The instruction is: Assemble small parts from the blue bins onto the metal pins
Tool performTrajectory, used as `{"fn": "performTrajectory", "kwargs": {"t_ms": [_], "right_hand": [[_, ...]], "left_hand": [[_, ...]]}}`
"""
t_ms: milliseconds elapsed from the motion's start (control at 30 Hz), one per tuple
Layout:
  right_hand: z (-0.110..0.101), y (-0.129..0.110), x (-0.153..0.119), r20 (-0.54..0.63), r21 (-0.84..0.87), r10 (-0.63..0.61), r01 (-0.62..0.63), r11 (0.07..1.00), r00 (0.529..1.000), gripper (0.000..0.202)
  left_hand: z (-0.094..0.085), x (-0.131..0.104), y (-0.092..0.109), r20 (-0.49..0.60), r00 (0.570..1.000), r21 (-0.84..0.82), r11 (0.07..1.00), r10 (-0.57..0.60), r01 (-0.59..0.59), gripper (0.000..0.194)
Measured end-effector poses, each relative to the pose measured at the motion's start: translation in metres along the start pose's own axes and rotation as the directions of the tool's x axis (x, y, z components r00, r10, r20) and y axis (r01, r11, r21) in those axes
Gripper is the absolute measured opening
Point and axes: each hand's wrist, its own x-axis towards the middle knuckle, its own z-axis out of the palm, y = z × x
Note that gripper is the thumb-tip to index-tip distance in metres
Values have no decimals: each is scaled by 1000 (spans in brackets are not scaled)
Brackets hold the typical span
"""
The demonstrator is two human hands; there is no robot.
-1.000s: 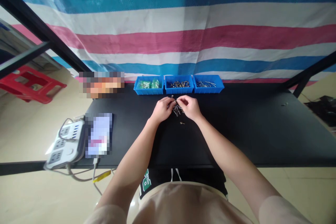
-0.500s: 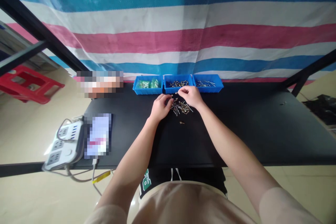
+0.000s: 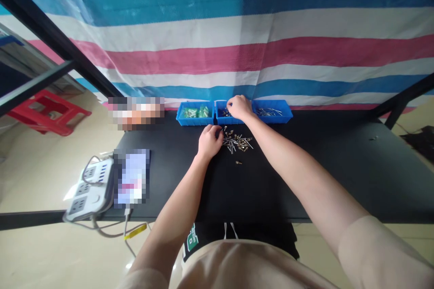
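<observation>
My right hand (image 3: 240, 107) is over the middle blue bin (image 3: 233, 120), its fingers bent down and drawn together. Whatever is between the fingertips is hidden. At the left edge of a mixed pile, my left hand (image 3: 210, 141) rests low with thumb and fingers curled together; I cannot make out anything in them. The pile holds long thin silvery pins (image 3: 231, 146) and short brass-coloured screws (image 3: 242, 145). Close to the left fingertips stands one small screw (image 3: 225, 128). Another loose screw (image 3: 238, 162) lies nearer to me, apart from the pile.
The left blue bin (image 3: 195, 122) holds green-and-clear packets; the right blue bin (image 3: 274, 119) holds silvery pins. A power strip (image 3: 90, 189) with cables and a blurred flat item (image 3: 132, 178) are at left. Small bits (image 3: 373, 138) lie far right. A striped sheet (image 3: 203, 58) hangs behind.
My right hand has moved from above the pile up to the middle bin, taking a small screw with it. My left hand has stayed beside the pile. The view has shifted slightly.
</observation>
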Motion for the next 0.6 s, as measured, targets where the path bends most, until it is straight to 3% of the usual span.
{"fn": "performTrajectory", "kwargs": {"t_ms": [267,433,600], "right_hand": [[-1,-16,11,142,-57,167,-160,985,976,23],[-10,-14,-7,41,-12,59,-59,998,997,31],[-10,-12,-52,-93,96,-98,107,990,991,27]], "left_hand": [[2,0,-1,68,998,68,998,-15,11,17],[0,1,0,80,996,68,997,-45,40,18],[2,2,-1,82,995,54,997,-50,46,17]]}}
